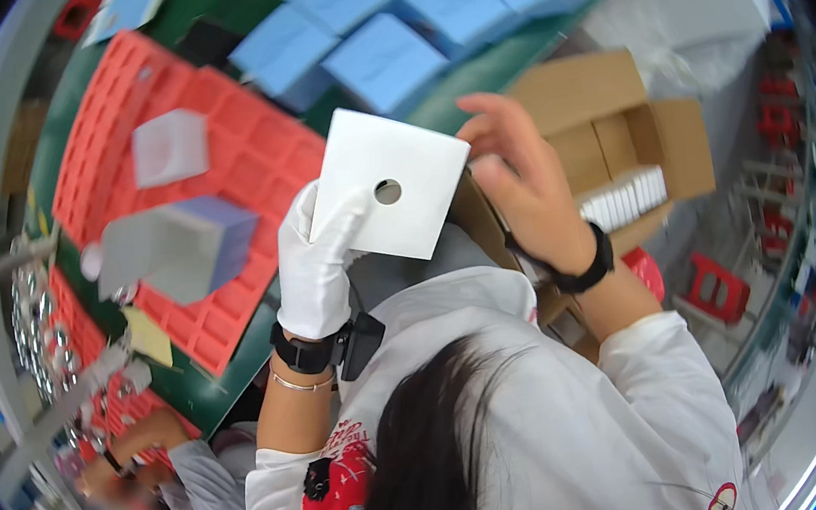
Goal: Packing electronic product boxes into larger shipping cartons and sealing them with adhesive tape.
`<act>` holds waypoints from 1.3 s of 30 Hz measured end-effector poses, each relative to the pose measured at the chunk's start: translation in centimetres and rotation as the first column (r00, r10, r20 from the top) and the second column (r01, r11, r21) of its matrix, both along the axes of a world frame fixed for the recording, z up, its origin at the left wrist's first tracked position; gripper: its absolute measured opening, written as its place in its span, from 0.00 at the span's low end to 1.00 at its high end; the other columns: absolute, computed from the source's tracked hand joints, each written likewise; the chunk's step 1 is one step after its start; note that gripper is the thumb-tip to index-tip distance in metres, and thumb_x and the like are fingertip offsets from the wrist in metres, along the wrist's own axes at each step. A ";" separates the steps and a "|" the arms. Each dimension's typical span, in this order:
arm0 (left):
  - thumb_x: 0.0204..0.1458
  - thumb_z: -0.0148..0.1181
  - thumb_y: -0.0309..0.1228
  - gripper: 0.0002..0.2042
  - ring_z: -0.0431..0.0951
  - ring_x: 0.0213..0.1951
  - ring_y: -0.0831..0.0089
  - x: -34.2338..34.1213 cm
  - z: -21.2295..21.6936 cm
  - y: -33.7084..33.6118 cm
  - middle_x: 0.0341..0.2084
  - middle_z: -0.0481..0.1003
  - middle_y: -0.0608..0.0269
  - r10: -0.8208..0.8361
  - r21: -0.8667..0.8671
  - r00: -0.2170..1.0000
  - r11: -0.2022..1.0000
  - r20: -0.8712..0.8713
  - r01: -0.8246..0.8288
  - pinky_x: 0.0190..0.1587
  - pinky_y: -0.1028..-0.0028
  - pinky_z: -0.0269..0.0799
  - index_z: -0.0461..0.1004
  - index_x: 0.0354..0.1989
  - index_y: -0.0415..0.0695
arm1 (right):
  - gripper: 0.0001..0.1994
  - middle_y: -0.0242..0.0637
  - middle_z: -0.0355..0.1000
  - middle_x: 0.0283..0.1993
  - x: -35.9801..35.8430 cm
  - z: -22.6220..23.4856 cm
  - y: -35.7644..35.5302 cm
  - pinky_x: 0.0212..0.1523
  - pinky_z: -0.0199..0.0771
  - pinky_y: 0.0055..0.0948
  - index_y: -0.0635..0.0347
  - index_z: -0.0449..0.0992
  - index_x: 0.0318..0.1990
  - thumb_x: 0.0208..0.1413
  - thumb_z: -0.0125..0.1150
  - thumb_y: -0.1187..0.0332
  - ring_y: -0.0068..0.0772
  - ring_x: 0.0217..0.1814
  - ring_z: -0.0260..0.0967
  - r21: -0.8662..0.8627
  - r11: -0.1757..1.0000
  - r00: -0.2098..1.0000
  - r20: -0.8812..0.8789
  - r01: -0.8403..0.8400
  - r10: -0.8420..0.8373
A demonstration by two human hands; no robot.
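Note:
My left hand [317, 265], in a white glove, grips a white square card piece [396, 151] at its left side, with the thumb lying over its face. The piece is tilted in front of me and has a round hole near its middle. My bare right hand [529, 186] is raised by the piece's right corner. Its fingers are bent and its thumb stands apart from them, with nothing seen between. Whether a fingertip touches the corner I cannot tell.
Red moulded trays [242, 123] lie at the left, bearing a whitish block [170, 147] and an open-ended blue-grey box [181, 249]. Several light-blue boxes [386, 61] stand on the green table beyond. An open carton [683, 148] with white pieces is at right. A co-worker [208, 489] sits lower left.

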State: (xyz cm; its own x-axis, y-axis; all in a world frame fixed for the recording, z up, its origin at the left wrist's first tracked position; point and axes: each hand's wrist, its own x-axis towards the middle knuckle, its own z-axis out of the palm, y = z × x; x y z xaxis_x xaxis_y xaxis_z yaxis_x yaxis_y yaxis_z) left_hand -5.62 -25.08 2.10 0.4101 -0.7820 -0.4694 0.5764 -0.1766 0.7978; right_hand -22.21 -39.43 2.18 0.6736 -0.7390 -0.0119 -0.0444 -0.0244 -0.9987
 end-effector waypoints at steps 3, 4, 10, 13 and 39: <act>0.57 0.57 0.30 0.16 0.75 0.48 0.70 3.0 0.8 4.8 0.48 0.72 0.59 0.174 -0.054 0.984 0.983 -0.042 -0.176 0.44 0.69 0.75 0.68 0.52 0.36 | 0.24 0.38 0.67 0.41 5.3 2.2 4.9 0.43 0.68 0.33 0.63 0.71 0.47 0.46 0.70 0.59 0.38 0.41 0.66 -0.857 0.497 0.991 -0.122 -0.137 0.062; 0.58 0.56 0.30 0.16 0.75 0.47 0.73 3.6 1.0 6.5 0.47 0.72 0.61 0.234 -0.074 0.969 0.968 -0.077 -0.240 0.43 0.71 0.74 0.68 0.52 0.36 | 0.24 0.38 0.67 0.41 7.2 2.4 6.4 0.43 0.68 0.33 0.63 0.71 0.47 0.46 0.70 0.59 0.38 0.41 0.66 -0.862 0.484 0.988 -0.107 -0.149 0.113; 0.58 0.55 0.31 0.19 0.74 0.42 0.76 7.4 -0.5 15.5 0.46 0.71 0.60 0.397 -0.061 0.848 0.913 0.350 -0.402 0.41 0.75 0.73 0.64 0.56 0.36 | 0.22 0.42 0.66 0.40 15.4 0.5 12.4 0.39 0.68 0.37 0.62 0.73 0.42 0.39 0.73 0.63 0.46 0.40 0.66 -0.699 0.519 0.862 -0.308 -0.492 0.402; 0.58 0.56 0.32 0.21 0.74 0.39 0.76 10.0 -1.8 18.5 0.46 0.70 0.60 0.490 -0.073 0.667 0.832 0.561 -0.551 0.39 0.76 0.72 0.63 0.58 0.37 | 0.21 0.41 0.66 0.40 18.4 -1.2 13.1 0.39 0.68 0.38 0.61 0.72 0.41 0.40 0.73 0.64 0.45 0.40 0.66 -0.770 0.432 0.859 -0.285 -0.470 0.426; 0.51 0.49 0.22 0.34 0.74 0.19 0.70 17.1 -6.7 17.7 0.18 0.69 0.57 0.043 0.225 0.799 0.949 0.600 -0.220 0.24 0.71 0.72 0.44 0.68 0.35 | 0.18 0.47 0.74 0.50 33.5 -11.6 17.6 0.45 0.75 0.41 0.60 0.81 0.43 0.49 0.61 0.58 0.45 0.57 0.70 0.035 0.076 -0.033 -0.999 -0.997 0.020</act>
